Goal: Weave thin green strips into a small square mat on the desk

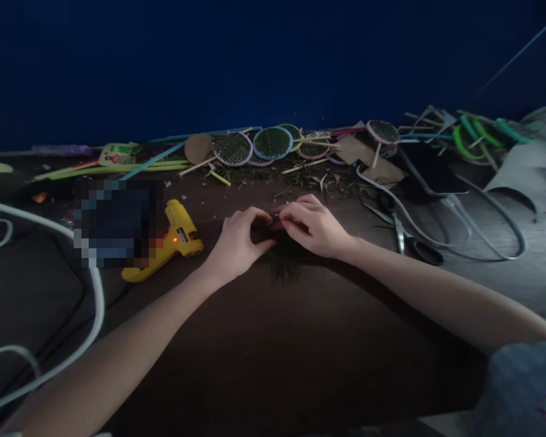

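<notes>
My left hand (pixel 242 240) and my right hand (pixel 312 226) meet over the dark table. Between them is a dark green, grass-like piece (pixel 286 270), its thin blades fanning out below the fingers. The right thumb and fingertips are pinched together at its upper part. My left fingers curl around its left side, with the thumb stretched toward the middle. Shadow and the fingers hide most of the piece. Left of my left hand lies a yellow glue gun (pixel 177 233) with a lit orange light. Scissors (pixel 398 233) with black handles lie to the right.
Along the blue wall (pixel 273 60) lie several round, woven-looking discs on sticks, including a blue-rimmed one (pixel 273 144), among green clippings (pixel 300 176). A phone (pixel 430 167) with a cable is at right. A white cable (pixel 97 291) loops at left, near a blurred-out patch.
</notes>
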`<act>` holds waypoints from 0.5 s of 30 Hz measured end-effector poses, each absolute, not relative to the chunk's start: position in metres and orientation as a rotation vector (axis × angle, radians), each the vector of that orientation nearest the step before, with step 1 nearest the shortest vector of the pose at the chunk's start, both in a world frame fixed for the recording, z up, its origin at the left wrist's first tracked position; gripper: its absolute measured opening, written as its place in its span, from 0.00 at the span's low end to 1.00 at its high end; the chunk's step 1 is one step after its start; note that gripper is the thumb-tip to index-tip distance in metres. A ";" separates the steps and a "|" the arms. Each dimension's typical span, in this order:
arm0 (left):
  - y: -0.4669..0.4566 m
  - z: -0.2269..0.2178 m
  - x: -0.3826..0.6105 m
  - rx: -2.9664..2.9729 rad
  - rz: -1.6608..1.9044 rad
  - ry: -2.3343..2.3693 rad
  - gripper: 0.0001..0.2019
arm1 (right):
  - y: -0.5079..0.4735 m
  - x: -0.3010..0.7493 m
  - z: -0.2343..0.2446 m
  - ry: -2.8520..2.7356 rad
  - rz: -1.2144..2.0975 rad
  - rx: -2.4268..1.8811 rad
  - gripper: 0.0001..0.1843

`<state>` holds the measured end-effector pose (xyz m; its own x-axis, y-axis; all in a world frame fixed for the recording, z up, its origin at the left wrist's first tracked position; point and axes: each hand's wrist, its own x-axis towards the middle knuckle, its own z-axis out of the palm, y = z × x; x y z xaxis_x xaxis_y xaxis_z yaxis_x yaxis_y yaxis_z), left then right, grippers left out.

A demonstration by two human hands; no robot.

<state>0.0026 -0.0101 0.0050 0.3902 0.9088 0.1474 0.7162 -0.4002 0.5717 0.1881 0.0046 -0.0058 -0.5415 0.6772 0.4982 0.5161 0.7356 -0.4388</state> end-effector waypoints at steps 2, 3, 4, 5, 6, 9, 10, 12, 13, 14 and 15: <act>-0.010 0.004 0.002 2.236 0.628 1.399 0.15 | 0.004 0.188 -0.006 -2.262 0.308 -0.889 0.03; -0.010 0.004 0.002 2.236 0.627 1.401 0.15 | 0.004 0.188 -0.006 -2.257 0.299 -0.885 0.03; -0.010 0.003 0.002 2.234 0.623 1.405 0.15 | 0.004 0.188 -0.006 -2.252 0.289 -0.883 0.03; -0.010 0.003 0.002 2.233 0.619 1.410 0.15 | 0.004 0.188 -0.006 -2.249 0.280 -0.882 0.03; -0.009 0.003 0.002 2.231 0.613 1.414 0.14 | 0.004 0.188 -0.006 -2.246 0.275 -0.883 0.03; -0.009 0.003 0.002 2.231 0.585 1.427 0.14 | 0.004 0.188 -0.007 -2.244 0.285 -0.892 0.04; -0.008 0.003 0.002 2.235 0.574 1.429 0.14 | 0.004 0.188 -0.007 -2.244 0.294 -0.896 0.04; -0.008 0.004 0.003 2.245 0.558 1.437 0.14 | 0.004 0.187 -0.007 -2.241 0.313 -0.898 0.04; -0.008 0.004 0.003 2.252 0.556 1.441 0.14 | 0.004 0.187 -0.006 -2.239 0.323 -0.897 0.04; -0.008 0.004 0.003 2.260 0.557 1.443 0.14 | 0.004 0.187 -0.006 -2.238 0.332 -0.895 0.04; -0.008 0.004 0.003 2.267 0.560 1.442 0.14 | 0.004 0.187 -0.006 -2.239 0.339 -0.895 0.04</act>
